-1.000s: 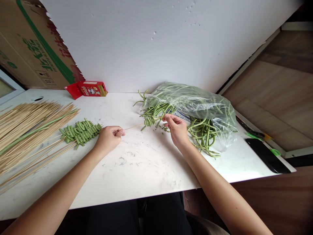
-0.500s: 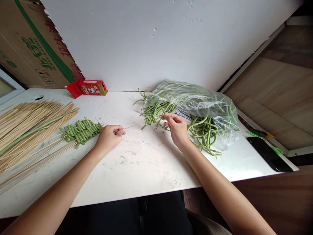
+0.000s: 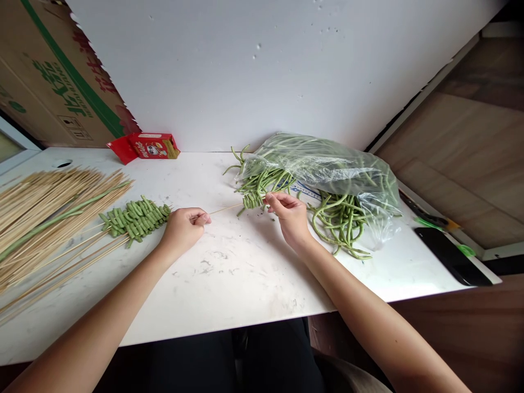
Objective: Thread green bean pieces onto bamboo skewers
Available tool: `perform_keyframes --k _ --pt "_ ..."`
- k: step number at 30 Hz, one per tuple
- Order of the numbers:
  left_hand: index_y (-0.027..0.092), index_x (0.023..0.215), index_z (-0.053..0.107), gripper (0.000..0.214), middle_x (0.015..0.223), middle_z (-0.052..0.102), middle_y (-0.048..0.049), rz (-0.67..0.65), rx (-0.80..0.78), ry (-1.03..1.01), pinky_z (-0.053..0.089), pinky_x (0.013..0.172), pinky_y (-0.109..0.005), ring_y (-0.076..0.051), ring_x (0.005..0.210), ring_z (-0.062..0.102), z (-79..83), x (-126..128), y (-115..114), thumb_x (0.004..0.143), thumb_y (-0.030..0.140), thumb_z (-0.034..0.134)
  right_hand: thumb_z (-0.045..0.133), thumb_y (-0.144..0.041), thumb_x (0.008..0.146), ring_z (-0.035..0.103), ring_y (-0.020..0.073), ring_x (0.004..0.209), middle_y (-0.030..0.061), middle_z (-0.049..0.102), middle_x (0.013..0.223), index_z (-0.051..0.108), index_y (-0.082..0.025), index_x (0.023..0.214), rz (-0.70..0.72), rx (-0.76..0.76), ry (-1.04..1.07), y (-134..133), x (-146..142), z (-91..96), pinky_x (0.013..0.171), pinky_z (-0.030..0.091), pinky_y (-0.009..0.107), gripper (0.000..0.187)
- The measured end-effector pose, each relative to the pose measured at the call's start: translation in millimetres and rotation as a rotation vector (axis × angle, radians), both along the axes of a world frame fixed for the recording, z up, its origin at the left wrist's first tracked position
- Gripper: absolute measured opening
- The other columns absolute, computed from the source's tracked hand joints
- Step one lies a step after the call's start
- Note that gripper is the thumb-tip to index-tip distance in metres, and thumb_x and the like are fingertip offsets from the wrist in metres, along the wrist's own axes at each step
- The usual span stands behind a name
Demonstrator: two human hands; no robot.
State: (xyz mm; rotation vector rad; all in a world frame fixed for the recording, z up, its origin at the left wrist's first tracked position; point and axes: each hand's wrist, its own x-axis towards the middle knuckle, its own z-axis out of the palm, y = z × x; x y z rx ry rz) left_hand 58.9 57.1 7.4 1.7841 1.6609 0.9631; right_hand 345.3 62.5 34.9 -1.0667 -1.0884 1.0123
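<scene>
My left hand (image 3: 184, 229) is closed round a thin bamboo skewer (image 3: 225, 208) that points to the right. Folded green long bean (image 3: 252, 202) is threaded near its far end. At that end my right hand (image 3: 289, 215) pinches with thumb and forefinger, right beside the threaded bean; the fingers cover the skewer's tip. Finished-looking bean skewers (image 3: 137, 218) lie side by side just left of my left hand. Behind my right hand, loose long beans (image 3: 341, 221) spill out of a clear plastic bag (image 3: 327, 164).
Many bare bamboo skewers (image 3: 53, 202) spread over the left of the white table (image 3: 229, 295), one long bean across them. A red box (image 3: 153, 146) stands at the back by a carton (image 3: 53, 71). A black phone (image 3: 450, 256) and a knife (image 3: 426, 210) lie at the right edge.
My right hand has slid left along the skewer, closer to the threaded bean. My left hand stays almost in place.
</scene>
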Motion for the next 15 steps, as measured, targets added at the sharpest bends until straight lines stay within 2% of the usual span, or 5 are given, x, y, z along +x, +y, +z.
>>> perform_keyframes --k 10,15 --pt "0.021 0.076 0.078 0.023 0.084 0.083 -0.0052 -0.008 -0.004 -0.02 0.055 0.073 -0.031 -0.023 0.079 0.076 -2.6 0.0 1.6 0.085 0.034 0.062 0.094 -0.054 0.073 0.069 0.0198 0.084 0.0077 0.081 0.095 0.081 -0.022 0.078 0.02 -0.008 0.004 1.3 -4.6 -4.9 0.073 0.055 0.033 0.035" --pt "0.021 0.076 0.079 0.023 0.086 0.083 -0.0064 -0.014 0.003 -0.052 0.056 0.074 -0.031 -0.024 0.082 0.077 -0.3 0.7 2.2 0.085 0.036 0.063 0.086 -0.061 0.08 0.073 0.0227 0.095 0.0098 0.081 0.111 0.083 -0.023 0.09 0.076 -0.059 0.064 2.9 -0.3 1.1 0.068 0.056 0.03 0.04"
